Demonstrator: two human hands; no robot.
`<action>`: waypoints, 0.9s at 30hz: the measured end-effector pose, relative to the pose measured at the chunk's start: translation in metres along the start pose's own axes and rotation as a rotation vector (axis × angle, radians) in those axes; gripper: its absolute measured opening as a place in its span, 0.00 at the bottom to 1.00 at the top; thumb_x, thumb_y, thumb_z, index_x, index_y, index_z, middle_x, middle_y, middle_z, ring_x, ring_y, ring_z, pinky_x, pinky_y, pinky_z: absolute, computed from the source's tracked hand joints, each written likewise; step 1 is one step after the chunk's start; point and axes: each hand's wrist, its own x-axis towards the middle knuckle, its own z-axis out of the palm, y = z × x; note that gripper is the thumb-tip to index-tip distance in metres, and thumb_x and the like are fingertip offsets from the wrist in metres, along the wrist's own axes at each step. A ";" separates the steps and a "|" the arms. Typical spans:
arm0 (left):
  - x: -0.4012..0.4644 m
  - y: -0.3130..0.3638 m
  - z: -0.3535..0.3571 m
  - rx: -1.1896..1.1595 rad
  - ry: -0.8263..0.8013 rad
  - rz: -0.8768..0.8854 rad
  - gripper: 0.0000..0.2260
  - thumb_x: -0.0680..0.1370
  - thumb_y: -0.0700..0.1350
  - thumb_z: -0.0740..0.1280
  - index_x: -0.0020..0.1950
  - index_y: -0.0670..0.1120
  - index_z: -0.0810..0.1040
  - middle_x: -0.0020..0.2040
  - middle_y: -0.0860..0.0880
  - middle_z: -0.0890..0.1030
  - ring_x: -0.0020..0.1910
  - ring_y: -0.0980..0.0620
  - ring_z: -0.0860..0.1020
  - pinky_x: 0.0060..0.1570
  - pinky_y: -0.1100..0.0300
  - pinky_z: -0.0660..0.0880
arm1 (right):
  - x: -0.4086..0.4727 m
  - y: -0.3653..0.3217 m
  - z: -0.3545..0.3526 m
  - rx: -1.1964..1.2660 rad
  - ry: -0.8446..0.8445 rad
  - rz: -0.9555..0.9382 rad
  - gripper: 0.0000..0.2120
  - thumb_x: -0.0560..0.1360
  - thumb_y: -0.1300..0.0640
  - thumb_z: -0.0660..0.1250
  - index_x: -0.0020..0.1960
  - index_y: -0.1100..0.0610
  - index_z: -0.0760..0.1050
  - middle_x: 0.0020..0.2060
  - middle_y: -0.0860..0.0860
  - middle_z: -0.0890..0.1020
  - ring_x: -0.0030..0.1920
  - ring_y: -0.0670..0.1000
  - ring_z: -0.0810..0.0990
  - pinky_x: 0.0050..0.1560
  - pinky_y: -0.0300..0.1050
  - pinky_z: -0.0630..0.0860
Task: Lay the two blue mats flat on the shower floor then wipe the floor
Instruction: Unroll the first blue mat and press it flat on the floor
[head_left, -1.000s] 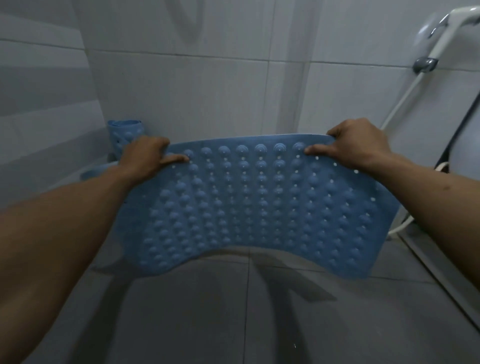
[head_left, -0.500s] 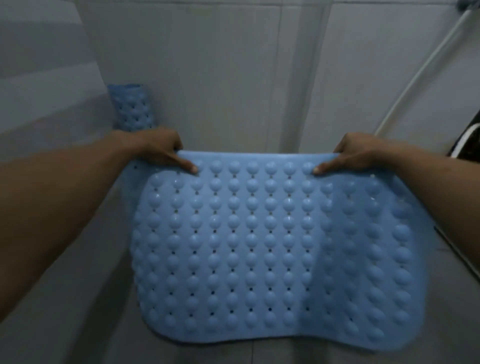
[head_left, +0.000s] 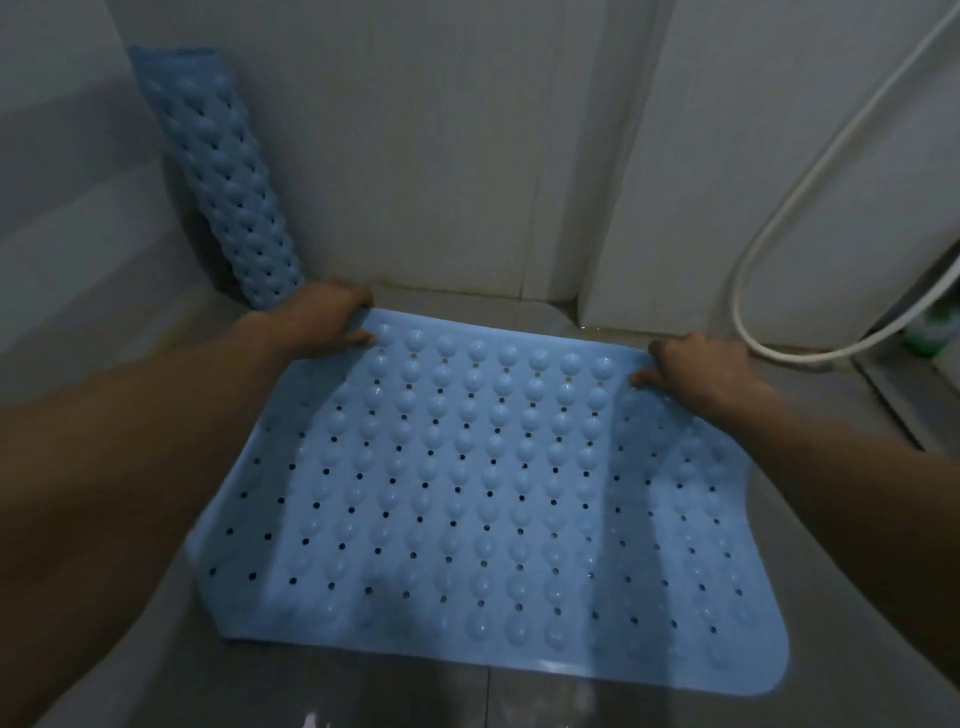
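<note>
Now, from the head view, we hold the flat blue mat (head_left: 483, 499) by its far edge: our left hand (head_left: 317, 325) pinches the far left corner, thumb on top and fingers curled under, and our right hand (head_left: 696, 374) pinches the far right corner the same way. The mat's long axis runs left to right between our two hands, and it stretches from them back toward us. Its near edge looks to be resting on the shower floor (head_left: 363, 691), while the far edge sits just above the tiles, close to the back wall (head_left: 441, 156). We judge the coming move is a short drop of that far edge, both hands together, neither one nearer.

The second mat (head_left: 223, 182) stands rolled up in the left corner, leaning against the wall, just beyond our left hand. A white shower hose (head_left: 779, 223) loops down on the right, well clear of the mat. The floor is grey tile and appears wet in places.
</note>
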 end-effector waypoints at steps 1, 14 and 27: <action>0.001 0.001 0.011 0.009 -0.003 -0.013 0.24 0.77 0.55 0.67 0.69 0.44 0.70 0.64 0.40 0.76 0.59 0.40 0.76 0.57 0.51 0.72 | 0.002 -0.003 0.009 0.021 0.012 0.004 0.22 0.78 0.39 0.62 0.63 0.54 0.75 0.60 0.59 0.80 0.61 0.60 0.78 0.58 0.52 0.70; -0.041 0.044 0.153 -0.129 -0.328 -0.183 0.35 0.75 0.71 0.39 0.78 0.58 0.36 0.79 0.51 0.34 0.78 0.45 0.37 0.73 0.37 0.36 | -0.040 -0.100 0.130 0.368 -0.254 0.022 0.33 0.79 0.30 0.39 0.80 0.39 0.38 0.80 0.50 0.35 0.78 0.60 0.32 0.73 0.69 0.33; -0.060 0.084 0.191 -0.198 -0.123 -0.274 0.35 0.76 0.69 0.36 0.79 0.55 0.38 0.79 0.49 0.36 0.77 0.45 0.35 0.72 0.37 0.32 | -0.059 -0.096 0.157 0.375 -0.220 0.088 0.33 0.75 0.26 0.32 0.77 0.34 0.32 0.78 0.44 0.30 0.77 0.57 0.29 0.72 0.71 0.31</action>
